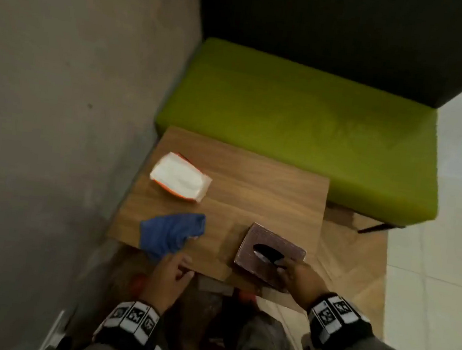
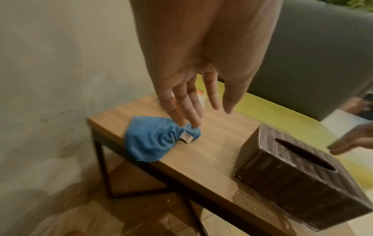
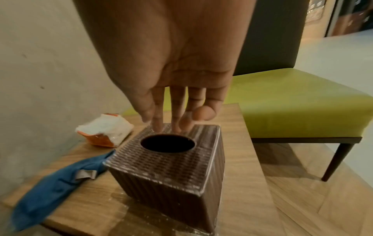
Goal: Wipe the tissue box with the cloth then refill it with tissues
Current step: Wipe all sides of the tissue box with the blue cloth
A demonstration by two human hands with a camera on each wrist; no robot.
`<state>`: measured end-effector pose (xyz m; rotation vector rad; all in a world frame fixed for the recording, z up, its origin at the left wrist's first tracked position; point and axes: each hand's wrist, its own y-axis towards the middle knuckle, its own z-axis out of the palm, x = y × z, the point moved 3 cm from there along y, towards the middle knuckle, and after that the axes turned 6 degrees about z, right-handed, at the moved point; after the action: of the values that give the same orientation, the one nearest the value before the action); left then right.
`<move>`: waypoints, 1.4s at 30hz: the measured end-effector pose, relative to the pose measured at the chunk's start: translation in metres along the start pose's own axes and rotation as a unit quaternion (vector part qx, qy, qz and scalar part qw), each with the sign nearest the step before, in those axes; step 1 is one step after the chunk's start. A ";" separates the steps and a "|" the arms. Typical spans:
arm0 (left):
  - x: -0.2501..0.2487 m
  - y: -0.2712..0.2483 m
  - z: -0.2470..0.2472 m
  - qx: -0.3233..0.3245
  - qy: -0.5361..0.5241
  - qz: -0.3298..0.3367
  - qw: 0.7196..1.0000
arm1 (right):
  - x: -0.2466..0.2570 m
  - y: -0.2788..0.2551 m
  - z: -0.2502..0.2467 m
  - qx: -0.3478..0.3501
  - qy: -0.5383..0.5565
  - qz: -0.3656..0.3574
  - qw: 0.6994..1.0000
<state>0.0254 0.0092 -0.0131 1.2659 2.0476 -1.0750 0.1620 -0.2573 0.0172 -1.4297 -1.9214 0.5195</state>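
A brown woven tissue box (image 1: pixel 269 254) with a dark oval slot stands at the near right of the small wooden table (image 1: pixel 265 190). My right hand (image 1: pixel 291 271) reaches over it, and its straight fingers (image 3: pixel 159 121) touch the box's top (image 3: pixel 171 167) just behind the slot. A crumpled blue cloth (image 1: pixel 169 234) lies at the near left. My left hand (image 2: pixel 193 118) hovers with fingers spread, the tips right at the cloth's (image 2: pixel 155 138) bunched end, gripping nothing. An opened white tissue pack (image 1: pixel 179 179) with orange wrapping lies at the far left.
A grey wall (image 1: pixel 60 97) runs along the table's left side. A green bench seat (image 1: pixel 302 119) with a dark back stands behind and to the right. The tabletop around the box (image 2: pixel 298 172) shows wet spots. Wooden floor lies below on the right.
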 end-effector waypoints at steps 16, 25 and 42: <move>0.101 0.100 0.053 -0.106 0.260 0.142 0.949 | 0.024 0.023 0.080 -0.186 -0.142 -0.011 0.972; 0.130 -0.002 0.035 -0.225 -0.106 0.097 0.964 | 0.058 0.001 0.124 -0.200 -0.131 -0.008 0.971; 0.026 0.042 0.095 -0.115 -0.090 0.253 0.956 | 0.048 0.004 0.116 -0.103 -0.118 -0.006 0.988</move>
<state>0.0519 -0.0451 -0.1010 1.4049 1.5366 -0.6642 0.0732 -0.2020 -0.0525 -1.5415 -2.2233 0.5158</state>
